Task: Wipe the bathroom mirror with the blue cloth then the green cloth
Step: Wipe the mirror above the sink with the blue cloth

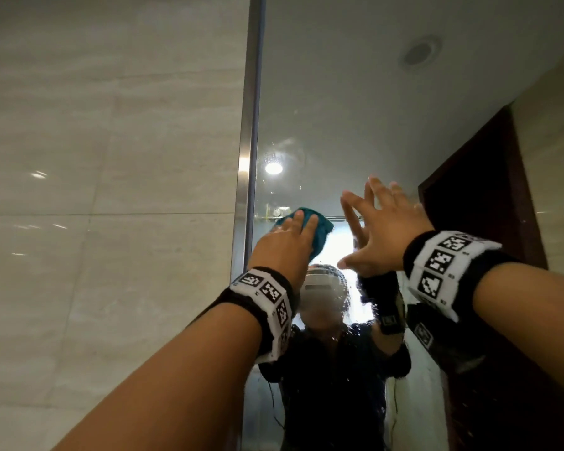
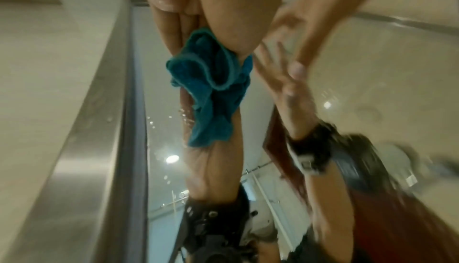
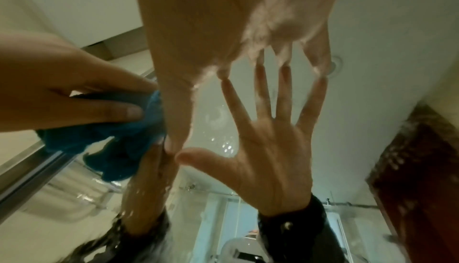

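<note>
The mirror (image 1: 355, 92) fills the right two thirds of the head view, with its metal frame edge (image 1: 250, 151) running down the middle and the tiled wall (image 1: 111, 157) taking up the whole left side. Lower down, the glass is wet with droplets, so the reflected person there is pretty murky, and the bottom of the mirror is cut off by the frame.

The left hand (image 1: 282, 245), center of the frame, presses the bunched blue cloth (image 1: 318, 231) against the glass right beside the frame edge. Its fingers are close together and lie over the cloth; most of the cloth is hidden under the palm, and in the left wrist view it's crumpled between hand and reflection.

The right hand (image 1: 385, 236), just right of it, has its fingers spread wide and straight, holding nothing; the right wrist view shows fingertips meeting their reflection.
</note>
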`<state>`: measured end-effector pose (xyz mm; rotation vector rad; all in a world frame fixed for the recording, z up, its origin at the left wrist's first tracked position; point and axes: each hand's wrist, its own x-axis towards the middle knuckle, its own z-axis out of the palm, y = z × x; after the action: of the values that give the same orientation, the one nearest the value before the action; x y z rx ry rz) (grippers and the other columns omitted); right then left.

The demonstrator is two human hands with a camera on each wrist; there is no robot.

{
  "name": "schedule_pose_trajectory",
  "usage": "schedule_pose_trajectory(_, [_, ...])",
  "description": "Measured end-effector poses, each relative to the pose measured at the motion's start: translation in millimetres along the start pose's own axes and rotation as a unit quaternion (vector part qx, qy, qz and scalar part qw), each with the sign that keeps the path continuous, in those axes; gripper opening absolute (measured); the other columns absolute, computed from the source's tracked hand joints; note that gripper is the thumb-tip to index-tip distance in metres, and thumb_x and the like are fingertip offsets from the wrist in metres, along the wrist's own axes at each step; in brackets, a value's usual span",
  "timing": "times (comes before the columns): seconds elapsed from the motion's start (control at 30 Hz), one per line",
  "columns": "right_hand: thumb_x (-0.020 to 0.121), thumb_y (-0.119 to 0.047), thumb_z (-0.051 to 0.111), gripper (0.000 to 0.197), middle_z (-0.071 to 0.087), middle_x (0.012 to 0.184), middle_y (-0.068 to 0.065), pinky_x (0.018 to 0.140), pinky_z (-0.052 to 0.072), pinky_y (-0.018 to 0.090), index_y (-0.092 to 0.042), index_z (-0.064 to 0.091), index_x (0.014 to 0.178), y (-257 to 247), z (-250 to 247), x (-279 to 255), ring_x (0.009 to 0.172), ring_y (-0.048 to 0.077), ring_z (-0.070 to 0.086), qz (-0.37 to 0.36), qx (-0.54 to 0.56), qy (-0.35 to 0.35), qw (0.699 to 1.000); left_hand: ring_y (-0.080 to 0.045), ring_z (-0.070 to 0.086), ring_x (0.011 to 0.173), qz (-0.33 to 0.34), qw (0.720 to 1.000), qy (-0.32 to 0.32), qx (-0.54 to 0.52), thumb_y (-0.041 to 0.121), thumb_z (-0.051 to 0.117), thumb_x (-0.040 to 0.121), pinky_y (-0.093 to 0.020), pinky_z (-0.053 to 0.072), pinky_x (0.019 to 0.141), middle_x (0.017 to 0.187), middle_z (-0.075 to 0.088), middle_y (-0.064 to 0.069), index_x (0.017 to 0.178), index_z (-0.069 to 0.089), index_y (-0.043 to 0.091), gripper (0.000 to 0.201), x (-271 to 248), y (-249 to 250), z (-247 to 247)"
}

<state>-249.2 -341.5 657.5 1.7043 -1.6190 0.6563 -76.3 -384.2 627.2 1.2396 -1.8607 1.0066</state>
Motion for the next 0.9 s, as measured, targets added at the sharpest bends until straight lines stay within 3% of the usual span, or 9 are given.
schedule_pose_trajectory(0.17, [0.054, -0.076, 0.067, 0.125, -0.035, 0.149, 0.000, 0.110, 0.006, 0.064, -0.045, -0.018, 0.141, -3.1, 11.4, 6.6, 0.138, 0.032, -0.026, 0.011, 0.022, -0.026, 0.999, -0.025, 0.024, 0.139, -0.051, 0.998, 0.030, -0.036, 0.026, 0.039, 0.100, -0.034, 0.025, 0.112, 0.157, 0.012, -0.008, 0.151, 0.011, 0.017, 0.058, 19.3, -19.8, -18.8])
schedule_pose_trajectory(0.27, [0.055, -0.075, 0.068, 0.125, -0.035, 0.149, 0.000, 0.109, 0.005, 0.065, -0.045, -0.018, 0.141, -2.9, 9.8, 6.8, 0.138, 0.032, -0.026, 0.013, 0.025, -0.029, 0.999, -0.026, 0.027, 0.138, -0.070, 0.995, 0.048, -0.054, 0.028, 0.042, 0.099, -0.035, 0.025, 0.112, 0.154, 0.020, -0.007, 0.150, 0.019, 0.017, 0.057, 35.3, -27.9, -28.6])
schedule_pose_trajectory(0.4, [0.055, -0.074, 0.069, 0.125, -0.035, 0.149, -0.001, 0.110, 0.004, 0.064, -0.046, -0.017, 0.141, -4.9, 9.4, 6.8, 0.138, 0.031, -0.026, 0.019, 0.028, -0.030, 0.999, -0.027, 0.022, 0.140, -0.077, 0.992, 0.059, -0.082, 0.024, 0.046, 0.095, -0.039, 0.021, 0.115, 0.155, 0.017, -0.007, 0.146, 0.026, 0.019, 0.055, 54.8, -23.6, -31.4])
schedule_pose_trajectory(0.57, [0.056, -0.073, 0.069, 0.125, -0.035, 0.149, -0.001, 0.110, 0.005, 0.064, -0.045, -0.017, 0.141, -4.9, 8.5, 6.2, 0.139, 0.031, -0.025, 0.023, 0.026, -0.030, 0.999, -0.020, 0.009, 0.145, 0.015, 0.997, 0.039, -0.072, 0.023, 0.040, 0.099, -0.036, 0.015, 0.118, 0.159, 0.007, 0.000, 0.151, 0.014, 0.023, 0.058, 54.3, -14.9, -18.1])
schedule_pose_trajectory(0.73, [0.055, -0.073, 0.070, 0.125, -0.034, 0.150, -0.001, 0.110, 0.005, 0.064, -0.046, -0.017, 0.141, -3.6, 9.4, 7.5, 0.139, 0.031, -0.025, 0.018, 0.026, -0.023, 0.999, -0.027, 0.018, 0.143, -0.128, 0.988, 0.029, -0.084, 0.028, 0.037, 0.101, -0.038, 0.021, 0.114, 0.159, 0.002, -0.007, 0.151, 0.008, 0.017, 0.059, 67.3, -40.7, -34.2])
schedule_pose_trajectory(0.8, [0.054, -0.073, 0.070, 0.125, -0.034, 0.149, -0.001, 0.109, 0.005, 0.064, -0.046, -0.017, 0.141, -2.6, 10.7, 7.9, 0.139, 0.031, -0.025, 0.019, 0.024, -0.024, 0.999, -0.027, 0.011, 0.144, -0.115, 0.991, 0.006, -0.069, 0.027, 0.036, 0.101, -0.038, 0.017, 0.115, 0.159, -0.001, -0.009, 0.151, 0.006, 0.016, 0.060, 70.4, -37.5, -39.0])
schedule_pose_trajectory(0.9, [0.054, -0.074, 0.070, 0.126, -0.034, 0.149, -0.001, 0.109, 0.006, 0.064, -0.047, -0.017, 0.140, -2.4, 10.9, 9.5, 0.139, 0.031, -0.025, 0.021, 0.021, -0.024, 0.999, -0.025, 0.005, 0.145, -0.041, 0.998, -0.012, -0.047, 0.024, 0.037, 0.100, -0.038, 0.014, 0.116, 0.159, -0.003, -0.007, 0.152, 0.005, 0.019, 0.061, 66.5, -25.8, -39.0])
